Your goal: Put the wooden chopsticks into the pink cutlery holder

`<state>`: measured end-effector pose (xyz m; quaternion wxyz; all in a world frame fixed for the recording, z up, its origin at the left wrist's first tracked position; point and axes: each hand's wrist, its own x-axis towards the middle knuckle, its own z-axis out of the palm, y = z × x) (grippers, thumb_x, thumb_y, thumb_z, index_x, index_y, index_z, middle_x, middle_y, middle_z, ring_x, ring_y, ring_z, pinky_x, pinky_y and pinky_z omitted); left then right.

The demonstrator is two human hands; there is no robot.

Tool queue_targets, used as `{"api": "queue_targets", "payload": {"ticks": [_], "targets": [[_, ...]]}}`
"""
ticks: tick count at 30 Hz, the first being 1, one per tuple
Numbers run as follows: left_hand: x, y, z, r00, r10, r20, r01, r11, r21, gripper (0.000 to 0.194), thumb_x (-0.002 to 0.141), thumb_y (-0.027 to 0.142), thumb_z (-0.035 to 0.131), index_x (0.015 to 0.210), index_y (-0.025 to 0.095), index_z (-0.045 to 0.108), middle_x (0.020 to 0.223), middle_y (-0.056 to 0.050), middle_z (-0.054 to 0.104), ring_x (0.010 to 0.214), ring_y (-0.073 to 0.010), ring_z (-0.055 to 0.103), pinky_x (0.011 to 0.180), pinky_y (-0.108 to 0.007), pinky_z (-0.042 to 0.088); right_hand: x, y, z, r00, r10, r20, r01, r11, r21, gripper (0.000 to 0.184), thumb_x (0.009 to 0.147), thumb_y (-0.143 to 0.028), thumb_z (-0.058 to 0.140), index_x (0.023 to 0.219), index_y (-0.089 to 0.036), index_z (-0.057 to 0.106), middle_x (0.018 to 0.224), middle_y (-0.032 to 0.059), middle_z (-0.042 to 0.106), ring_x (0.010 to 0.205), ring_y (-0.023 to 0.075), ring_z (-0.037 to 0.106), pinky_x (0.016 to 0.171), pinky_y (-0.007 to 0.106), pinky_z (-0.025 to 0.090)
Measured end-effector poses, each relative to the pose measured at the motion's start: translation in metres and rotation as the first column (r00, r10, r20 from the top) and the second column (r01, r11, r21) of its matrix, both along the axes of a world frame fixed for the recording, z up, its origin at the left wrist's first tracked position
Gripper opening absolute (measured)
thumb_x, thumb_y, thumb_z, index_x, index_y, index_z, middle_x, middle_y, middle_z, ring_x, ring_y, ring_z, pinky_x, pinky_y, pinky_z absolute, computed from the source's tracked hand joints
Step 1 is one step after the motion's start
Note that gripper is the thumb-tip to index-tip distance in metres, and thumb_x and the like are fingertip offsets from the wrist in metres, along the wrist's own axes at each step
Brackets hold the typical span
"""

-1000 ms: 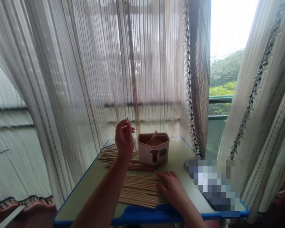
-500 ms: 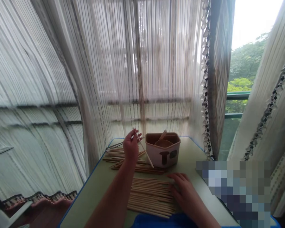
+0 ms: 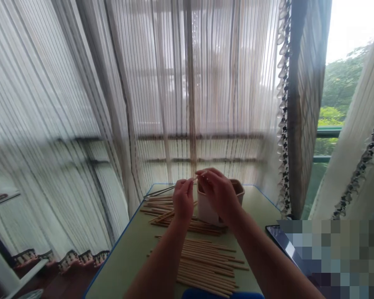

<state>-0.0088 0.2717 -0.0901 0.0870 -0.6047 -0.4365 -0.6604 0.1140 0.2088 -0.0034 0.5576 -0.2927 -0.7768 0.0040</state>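
Observation:
Above the table's far part, my left hand [image 3: 183, 200] and my right hand [image 3: 218, 192] meet, fingers pinched close together. A thin pale bit of a wooden chopstick [image 3: 195, 178] shows between their fingertips; its remaining length is hidden. Under my forearms lies a row of chopsticks [image 3: 210, 265], side by side. Farther back, a looser heap of chopsticks [image 3: 162, 209] spreads out, some crossing, partly behind my left hand. A pale bin with a brown inside [image 3: 205, 209] stands behind my right hand, which covers much of it.
The pale green table [image 3: 118, 259] has a blue edge. A blue object [image 3: 202, 294] lies at the near edge. On the right is a dark flat device [image 3: 282, 241], partly pixelated. Striped sheer curtains [image 3: 162, 104] hang behind the table.
My right hand has risen from the chopstick row to meet my left hand at the held chopstick. That chopstick no longer slants down toward the table. The view has shifted slightly.

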Motion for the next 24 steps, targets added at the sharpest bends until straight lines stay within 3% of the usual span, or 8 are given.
{"api": "queue_targets", "payload": {"ticks": [5,9,14,17,20,24], "targets": [[-0.003,0.005,-0.001,0.999,0.044,0.006,-0.044,0.999,0.013,0.022,0.087,0.025,0.045,0.098,0.017,0.063,0.087,-0.006,0.057,0.078,-0.0131,0.056,0.072,-0.027,0.047,-0.009,0.024,0.031,0.996,-0.066,0.054,0.063,0.996,0.060,0.018,0.085,-0.029,0.052,0.081,-0.019,0.066,0.078,0.0036,0.065,0.072,0.0142,0.059,0.068,0.028,0.046],[-0.002,0.004,-0.003,0.999,0.037,-0.020,-0.038,0.999,-0.026,0.022,0.088,0.024,0.045,0.099,0.018,0.062,0.089,-0.007,0.057,0.080,-0.0134,0.056,0.073,-0.027,0.048,-0.006,0.040,0.032,0.999,-0.028,0.023,0.026,0.998,0.063,0.016,0.083,-0.030,0.055,0.084,-0.020,0.066,0.079,0.0023,0.067,0.069,0.0132,0.061,0.066,0.027,0.047],[0.007,0.003,0.001,0.999,-0.051,0.001,0.051,0.998,-0.045,0.021,0.088,0.026,0.045,0.097,0.018,0.062,0.089,-0.007,0.057,0.079,-0.0129,0.055,0.068,-0.024,0.048,0.004,0.043,0.031,0.999,-0.009,-0.041,0.012,0.998,0.058,0.016,0.082,-0.031,0.055,0.087,-0.020,0.066,0.083,0.0024,0.068,0.072,0.0133,0.062,0.068,0.028,0.049],[0.014,0.008,0.010,0.994,-0.106,-0.009,0.105,0.994,-0.037,0.020,0.087,0.027,0.045,0.094,0.018,0.062,0.088,-0.006,0.057,0.078,-0.0127,0.054,0.067,-0.024,0.047,0.014,0.038,0.037,0.996,-0.029,-0.080,0.033,0.998,0.051,0.021,0.083,-0.029,0.053,0.100,-0.021,0.062,0.083,0.0018,0.067,0.072,0.0133,0.062,0.069,0.028,0.050],[0.020,0.013,0.016,0.983,-0.155,-0.099,0.152,0.988,-0.036,0.019,0.087,0.025,0.046,0.092,0.017,0.062,0.087,-0.006,0.060,0.082,-0.0139,0.055,0.073,-0.027,0.047,0.025,0.032,0.043,0.987,-0.108,-0.121,0.113,0.993,0.039,0.038,0.084,-0.025,0.051,0.121,-0.023,0.050,0.085,0.0020,0.067,0.073,0.0141,0.062,0.069,0.030,0.051],[0.021,0.017,0.012,0.965,-0.160,-0.210,0.149,0.987,-0.065,0.019,0.087,0.025,0.046,0.090,0.018,0.063,0.084,-0.005,0.063,0.080,-0.0152,0.057,0.075,-0.029,0.046,0.035,0.034,0.045,0.971,-0.190,-0.148,0.190,0.982,-0.012,0.050,0.083,-0.023,0.050,0.132,-0.027,0.038,0.086,0.0030,0.066,0.068,0.0151,0.061,0.066,0.031,0.050]]}}
